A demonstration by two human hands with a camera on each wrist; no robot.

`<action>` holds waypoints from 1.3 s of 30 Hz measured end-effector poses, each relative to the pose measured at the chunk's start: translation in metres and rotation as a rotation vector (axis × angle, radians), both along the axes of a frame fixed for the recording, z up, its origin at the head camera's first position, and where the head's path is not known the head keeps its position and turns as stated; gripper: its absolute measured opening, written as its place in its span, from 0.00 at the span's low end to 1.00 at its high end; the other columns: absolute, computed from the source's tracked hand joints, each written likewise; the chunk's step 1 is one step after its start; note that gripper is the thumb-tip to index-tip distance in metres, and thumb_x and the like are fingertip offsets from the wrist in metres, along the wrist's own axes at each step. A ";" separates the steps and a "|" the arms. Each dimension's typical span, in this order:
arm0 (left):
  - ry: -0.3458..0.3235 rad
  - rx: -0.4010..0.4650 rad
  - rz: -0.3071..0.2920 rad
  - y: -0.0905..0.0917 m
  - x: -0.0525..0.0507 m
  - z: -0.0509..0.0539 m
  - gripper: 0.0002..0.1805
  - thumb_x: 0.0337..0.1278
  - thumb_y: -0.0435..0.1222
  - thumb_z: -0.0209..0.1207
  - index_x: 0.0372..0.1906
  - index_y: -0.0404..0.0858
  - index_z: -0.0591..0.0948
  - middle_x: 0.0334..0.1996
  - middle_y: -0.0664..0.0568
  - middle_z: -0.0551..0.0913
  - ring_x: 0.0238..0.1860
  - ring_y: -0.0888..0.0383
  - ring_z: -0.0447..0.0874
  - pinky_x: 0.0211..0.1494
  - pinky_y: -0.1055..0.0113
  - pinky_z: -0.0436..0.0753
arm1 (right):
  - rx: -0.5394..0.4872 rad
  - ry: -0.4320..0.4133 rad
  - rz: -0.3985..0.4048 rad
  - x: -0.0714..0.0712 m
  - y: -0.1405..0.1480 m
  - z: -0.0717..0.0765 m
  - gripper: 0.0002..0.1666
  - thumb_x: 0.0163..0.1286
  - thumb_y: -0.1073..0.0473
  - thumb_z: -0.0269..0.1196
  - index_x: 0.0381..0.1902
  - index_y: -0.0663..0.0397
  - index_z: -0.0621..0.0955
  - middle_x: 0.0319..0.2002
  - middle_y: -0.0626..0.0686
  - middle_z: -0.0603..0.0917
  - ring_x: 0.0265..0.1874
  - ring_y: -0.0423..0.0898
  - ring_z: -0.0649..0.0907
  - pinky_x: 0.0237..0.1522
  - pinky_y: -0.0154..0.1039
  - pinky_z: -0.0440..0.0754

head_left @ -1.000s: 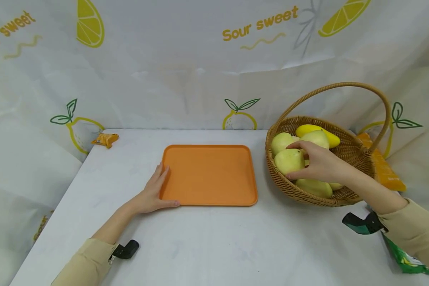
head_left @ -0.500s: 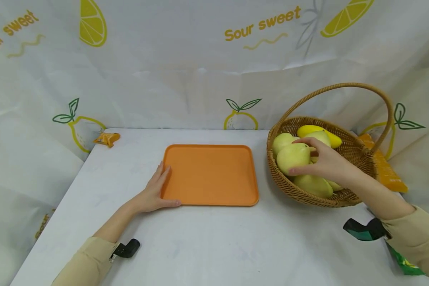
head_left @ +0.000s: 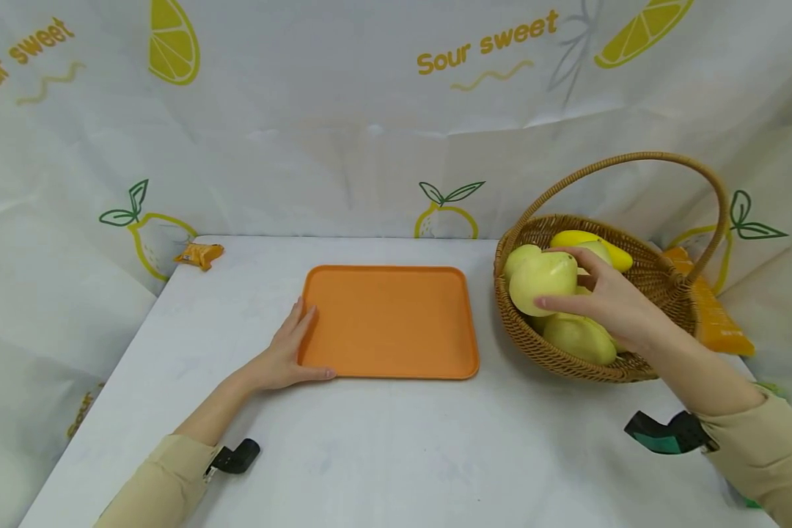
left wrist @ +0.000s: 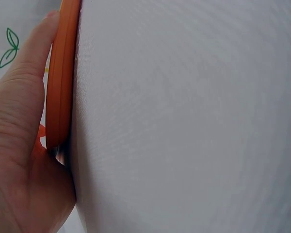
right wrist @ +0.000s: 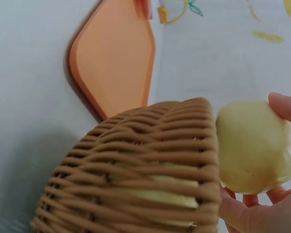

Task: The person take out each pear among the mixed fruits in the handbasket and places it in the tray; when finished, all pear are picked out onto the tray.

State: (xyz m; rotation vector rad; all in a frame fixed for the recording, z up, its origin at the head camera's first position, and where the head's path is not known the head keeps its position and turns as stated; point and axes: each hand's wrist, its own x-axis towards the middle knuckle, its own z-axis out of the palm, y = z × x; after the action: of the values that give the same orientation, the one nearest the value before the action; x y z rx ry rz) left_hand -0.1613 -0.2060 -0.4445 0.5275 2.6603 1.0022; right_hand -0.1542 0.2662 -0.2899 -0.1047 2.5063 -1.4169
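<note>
A pale yellow-green pear is held in my right hand, thumb on the near side and fingers on the far side. It is raised over the left part of a wicker basket, above several other pears. In the right wrist view the gripped pear shows just past the basket's rim. My left hand rests at the left front corner of an orange tray, fingers straight along its left edge and thumb along the front edge. In the left wrist view the thumb lies against the tray's side.
A yellow banana-like fruit lies at the back of the basket, under its tall arched handle. Behind the basket at right is an orange packet. A small orange wrapped snack sits at the table's far left corner. A printed curtain hangs behind.
My right hand has lifted the pear slightly from among the others, uncovering more of the pears beneath. The left hand and the tray have stayed in place.
</note>
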 end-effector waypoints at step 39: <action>0.007 -0.002 0.005 0.000 -0.001 0.000 0.68 0.43 0.60 0.71 0.78 0.38 0.40 0.76 0.45 0.23 0.76 0.45 0.25 0.73 0.40 0.43 | -0.082 0.108 0.024 -0.017 -0.123 -0.042 0.48 0.52 0.51 0.76 0.68 0.45 0.66 0.65 0.53 0.64 0.62 0.55 0.66 0.52 0.51 0.75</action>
State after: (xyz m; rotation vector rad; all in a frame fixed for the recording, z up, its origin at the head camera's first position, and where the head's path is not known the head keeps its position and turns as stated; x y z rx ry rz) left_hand -0.1625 -0.2060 -0.4448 0.5256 2.6700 1.0014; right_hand -0.1716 0.1431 -0.3316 -0.2315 2.5224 -1.5435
